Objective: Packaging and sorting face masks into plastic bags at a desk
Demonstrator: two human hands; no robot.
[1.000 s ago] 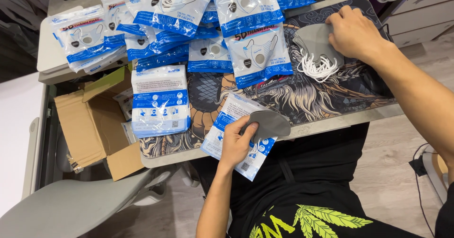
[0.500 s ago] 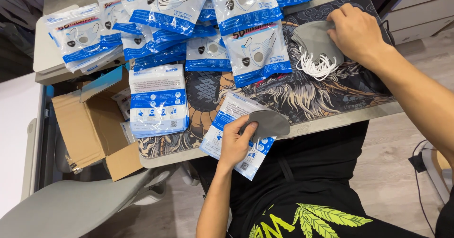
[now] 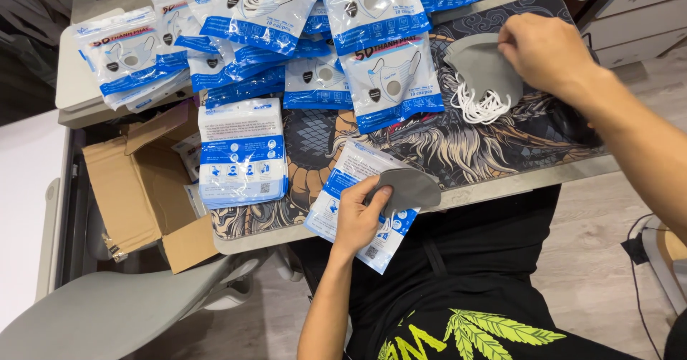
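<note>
My left hand (image 3: 359,217) grips a blue-and-white plastic pouch (image 3: 342,181) at the table's near edge, with a grey face mask (image 3: 409,188) sticking out of its open end. My right hand (image 3: 545,51) rests on a stack of grey masks (image 3: 472,61) with white ear loops (image 3: 478,106) at the far right of the patterned desk mat (image 3: 501,145), fingers pinching the top mask.
Several filled blue-and-white mask pouches (image 3: 372,2) are heaped across the back of the table, and a flat stack of pouches (image 3: 242,152) lies at the left. An open cardboard box (image 3: 136,188) sits beside the table on the left, above a grey chair (image 3: 107,317).
My left hand has shifted slightly on the pouch with the grey mask. My right hand stays on the grey mask stack.
</note>
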